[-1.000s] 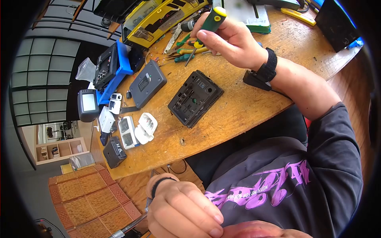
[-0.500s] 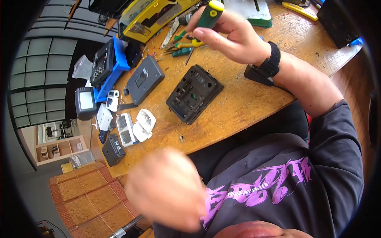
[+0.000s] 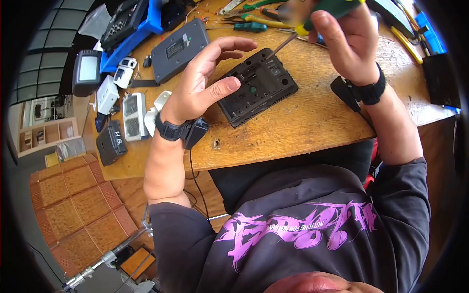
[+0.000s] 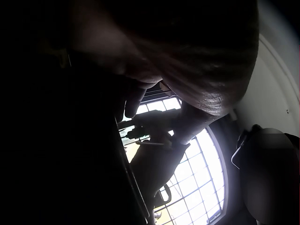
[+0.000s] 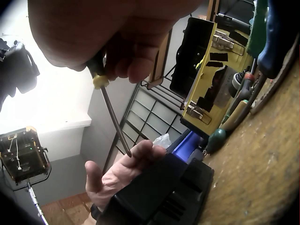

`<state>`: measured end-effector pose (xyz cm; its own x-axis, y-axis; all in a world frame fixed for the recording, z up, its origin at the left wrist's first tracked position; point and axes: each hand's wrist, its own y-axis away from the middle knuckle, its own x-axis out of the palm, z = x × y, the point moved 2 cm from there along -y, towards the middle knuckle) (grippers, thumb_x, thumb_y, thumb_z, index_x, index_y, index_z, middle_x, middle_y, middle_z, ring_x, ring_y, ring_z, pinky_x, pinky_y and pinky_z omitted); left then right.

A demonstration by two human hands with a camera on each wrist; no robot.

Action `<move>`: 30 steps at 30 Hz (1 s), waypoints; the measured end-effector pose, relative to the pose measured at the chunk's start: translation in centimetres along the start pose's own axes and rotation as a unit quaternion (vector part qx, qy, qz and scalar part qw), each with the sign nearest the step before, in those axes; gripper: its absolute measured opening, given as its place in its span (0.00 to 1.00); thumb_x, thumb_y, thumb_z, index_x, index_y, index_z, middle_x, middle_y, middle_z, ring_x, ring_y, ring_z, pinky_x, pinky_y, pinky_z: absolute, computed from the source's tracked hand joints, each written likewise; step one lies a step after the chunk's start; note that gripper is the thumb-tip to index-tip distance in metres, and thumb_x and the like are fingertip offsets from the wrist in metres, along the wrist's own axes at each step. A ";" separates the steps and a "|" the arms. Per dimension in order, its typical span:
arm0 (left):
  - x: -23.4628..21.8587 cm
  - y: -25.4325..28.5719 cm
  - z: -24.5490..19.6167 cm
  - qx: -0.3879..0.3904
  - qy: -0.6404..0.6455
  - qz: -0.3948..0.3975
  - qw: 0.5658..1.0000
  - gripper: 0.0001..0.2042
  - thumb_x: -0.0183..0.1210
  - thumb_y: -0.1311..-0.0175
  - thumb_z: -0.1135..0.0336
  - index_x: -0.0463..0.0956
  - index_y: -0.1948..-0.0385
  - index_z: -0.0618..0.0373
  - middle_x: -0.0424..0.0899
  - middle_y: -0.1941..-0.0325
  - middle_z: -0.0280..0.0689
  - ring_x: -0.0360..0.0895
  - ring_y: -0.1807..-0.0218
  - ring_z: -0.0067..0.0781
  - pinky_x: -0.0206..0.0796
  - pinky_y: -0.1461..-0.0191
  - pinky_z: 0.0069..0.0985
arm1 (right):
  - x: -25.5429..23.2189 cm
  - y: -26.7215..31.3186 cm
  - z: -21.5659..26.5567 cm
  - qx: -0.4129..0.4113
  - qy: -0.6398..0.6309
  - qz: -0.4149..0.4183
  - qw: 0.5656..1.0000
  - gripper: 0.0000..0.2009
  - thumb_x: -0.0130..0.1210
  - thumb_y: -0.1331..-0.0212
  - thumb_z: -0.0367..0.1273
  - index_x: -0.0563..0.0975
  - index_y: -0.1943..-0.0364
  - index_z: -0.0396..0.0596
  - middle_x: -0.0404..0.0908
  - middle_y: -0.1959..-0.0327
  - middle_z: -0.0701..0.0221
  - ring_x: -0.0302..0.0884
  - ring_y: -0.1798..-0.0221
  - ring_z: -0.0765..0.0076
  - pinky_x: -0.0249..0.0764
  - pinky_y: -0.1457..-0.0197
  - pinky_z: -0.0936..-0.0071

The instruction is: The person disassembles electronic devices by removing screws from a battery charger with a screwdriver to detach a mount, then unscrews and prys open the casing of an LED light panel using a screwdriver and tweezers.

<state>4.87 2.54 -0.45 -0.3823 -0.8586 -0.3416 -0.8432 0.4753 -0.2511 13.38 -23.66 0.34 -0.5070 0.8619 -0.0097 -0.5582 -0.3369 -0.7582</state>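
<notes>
A black plastic housing (image 3: 266,97) with recesses and a small green spot lies on the wooden table. My right hand (image 3: 352,51) grips a screwdriver (image 3: 333,13) by its green and yellow handle. In the head view the shaft slants down to the housing's far edge; in the right wrist view the screwdriver (image 5: 115,119) has its tip above the housing (image 5: 161,194). At the housing's left end is my left hand (image 3: 198,85), fingers extended past the far side and thumb apart over the near part. The left wrist view is mostly dark.
Behind the housing lie pliers (image 3: 259,18) and other tools. Left of it are a flat grey device (image 3: 178,51), white cases (image 3: 134,115), a black box marked in white (image 3: 111,141) and a blue bin (image 3: 129,41). A yellow toolbox (image 5: 220,79) stands farther back.
My left hand has come up from near the face to the housing's left end. My right hand has moved right with the screwdriver, whose tip is now at the housing. The head view has shifted.
</notes>
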 end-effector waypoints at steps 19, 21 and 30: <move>2.8 1.6 1.7 -0.056 0.082 -0.023 0.995 0.31 0.37 0.16 0.45 0.71 0.33 0.66 0.79 0.34 0.44 0.74 0.31 0.33 0.60 0.25 0.29 | 1.3 0.4 1.3 -0.004 0.131 0.134 0.982 0.31 0.58 0.27 0.47 0.67 0.37 0.31 0.84 0.66 0.61 0.81 0.65 0.66 0.77 0.59 0.69; 3.2 1.7 1.8 -0.027 0.085 -0.037 0.995 0.27 0.41 0.16 0.48 0.72 0.35 0.64 0.81 0.39 0.42 0.77 0.36 0.32 0.64 0.31 0.28 | 1.8 0.5 1.4 0.004 0.133 0.145 0.980 0.34 0.60 0.28 0.48 0.66 0.36 0.29 0.83 0.70 0.60 0.81 0.68 0.65 0.76 0.60 0.68; 3.3 1.6 2.5 0.011 0.083 -0.039 0.996 0.17 0.58 0.27 0.70 0.74 0.38 0.61 0.83 0.47 0.41 0.80 0.45 0.31 0.68 0.38 0.26 | 2.2 0.7 1.3 0.032 0.133 0.162 0.977 0.34 0.61 0.29 0.46 0.65 0.35 0.27 0.83 0.69 0.58 0.80 0.69 0.64 0.75 0.61 0.67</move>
<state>3.23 0.94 -4.25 -0.3745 -0.9123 -0.1657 -0.8651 0.4081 -0.2916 11.04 -22.46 0.66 -0.4800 0.7707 -0.4190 -0.4398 -0.6247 -0.6452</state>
